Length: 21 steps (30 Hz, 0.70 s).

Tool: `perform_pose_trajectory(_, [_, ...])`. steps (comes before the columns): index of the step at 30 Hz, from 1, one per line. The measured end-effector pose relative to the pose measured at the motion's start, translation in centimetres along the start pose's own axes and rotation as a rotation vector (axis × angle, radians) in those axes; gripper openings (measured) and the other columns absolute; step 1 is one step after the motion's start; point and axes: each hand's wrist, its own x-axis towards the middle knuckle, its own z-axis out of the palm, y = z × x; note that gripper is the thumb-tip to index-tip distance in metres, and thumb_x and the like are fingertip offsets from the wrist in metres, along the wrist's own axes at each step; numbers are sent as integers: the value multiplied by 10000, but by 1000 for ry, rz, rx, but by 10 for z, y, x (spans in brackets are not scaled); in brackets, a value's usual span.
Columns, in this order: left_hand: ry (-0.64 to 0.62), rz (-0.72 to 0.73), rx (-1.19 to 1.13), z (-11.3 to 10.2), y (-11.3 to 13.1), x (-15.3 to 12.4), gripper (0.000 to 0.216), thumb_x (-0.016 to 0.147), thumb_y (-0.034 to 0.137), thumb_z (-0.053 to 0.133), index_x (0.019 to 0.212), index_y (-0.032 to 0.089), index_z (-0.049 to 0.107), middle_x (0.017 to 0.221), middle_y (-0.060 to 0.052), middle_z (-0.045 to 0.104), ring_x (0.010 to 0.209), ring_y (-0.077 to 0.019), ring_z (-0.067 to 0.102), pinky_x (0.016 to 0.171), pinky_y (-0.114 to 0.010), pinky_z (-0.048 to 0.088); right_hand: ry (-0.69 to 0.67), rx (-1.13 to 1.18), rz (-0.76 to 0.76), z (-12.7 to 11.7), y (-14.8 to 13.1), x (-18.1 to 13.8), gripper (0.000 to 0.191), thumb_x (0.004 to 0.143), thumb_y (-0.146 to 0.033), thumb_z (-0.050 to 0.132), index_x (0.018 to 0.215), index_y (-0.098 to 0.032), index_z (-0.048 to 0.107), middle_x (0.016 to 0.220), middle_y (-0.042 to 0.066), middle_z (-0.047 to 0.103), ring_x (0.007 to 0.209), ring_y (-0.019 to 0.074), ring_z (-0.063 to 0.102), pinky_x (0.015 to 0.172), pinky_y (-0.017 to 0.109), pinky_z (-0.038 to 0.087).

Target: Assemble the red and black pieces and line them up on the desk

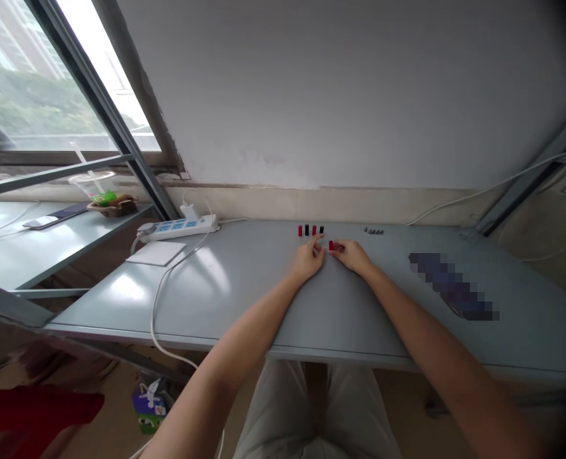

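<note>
In the head view, a short row of small red and black cylinder-like pieces stands on the grey desk (245, 280) near the wall: a red piece (300, 231), a black piece (306, 230), a second red piece (314, 230) and a second black piece (322, 229). Just in front of the row is my left hand (308, 257), its index finger and thumb apart, the fingertip close to the right-hand black piece; whether it touches is unclear. My right hand (352, 256) pinches another small red piece (331, 245) between thumb and fingers, to the right of my left hand.
Several tiny grey pieces (375, 231) lie farther right. A blurred-out dark flat object (452, 287) is on the desk's right. At left are a power strip (180, 227), a white flat pad (157, 253) and a cable (155, 306) hanging over the edge. A lidded cup (92, 185) stands beyond.
</note>
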Motion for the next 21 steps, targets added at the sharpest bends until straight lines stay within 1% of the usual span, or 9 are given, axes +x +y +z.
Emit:
perform_pose_trajectory(2, [-12,20,-7,-1,1,0,395,757,204,513,1151,194,525,809,-31,623,554,-85,471,648,-233,420,-32,-47,-61,-3,-7,-1,154,758,-285,537,778,-176,644,697,19,628,648,131,542,623,224,384])
perform_pose_trajectory(6, [-72,45,37,-3,3,0,217,761,215,514,941,196,634,841,-45,644,605,-104,501,657,-246,429,-101,-100,-119,-9,-16,-2,167,765,-311,536,768,-196,657,716,23,631,690,142,550,664,233,383])
perform_pose_trajectory(9, [-91,44,42,-3,1,0,195,758,174,504,891,201,644,809,-35,647,611,-108,513,663,-248,426,-106,-104,-140,-12,-15,-3,175,763,-330,548,789,-206,668,742,24,642,713,149,561,682,239,386])
perform_pose_trajectory(13, [-28,16,22,-3,-3,2,213,749,127,496,897,189,637,760,-33,638,632,-113,527,675,-247,421,-72,-74,-133,-13,-10,-4,213,787,-344,530,897,-228,671,858,26,667,769,156,579,705,241,397])
perform_pose_trajectory(17, [59,-17,-11,-4,-3,4,171,745,139,518,867,179,631,746,-36,634,667,-117,546,683,-243,417,-41,-99,-83,-11,-2,-2,240,808,-310,511,978,-229,660,989,43,657,894,173,578,778,253,399])
perform_pose_trajectory(19, [93,-29,-25,-5,-2,5,153,757,164,517,863,174,627,738,-38,633,668,-116,553,679,-243,415,-18,-131,-34,-10,2,-1,257,808,-309,510,995,-213,658,1001,63,654,920,186,577,793,263,401])
perform_pose_trajectory(21, [117,-37,-39,-6,0,5,149,768,184,512,866,173,623,733,-36,633,659,-114,552,662,-238,410,-4,-159,26,-9,6,0,272,808,-315,509,1005,-201,657,971,78,661,899,196,586,782,276,410])
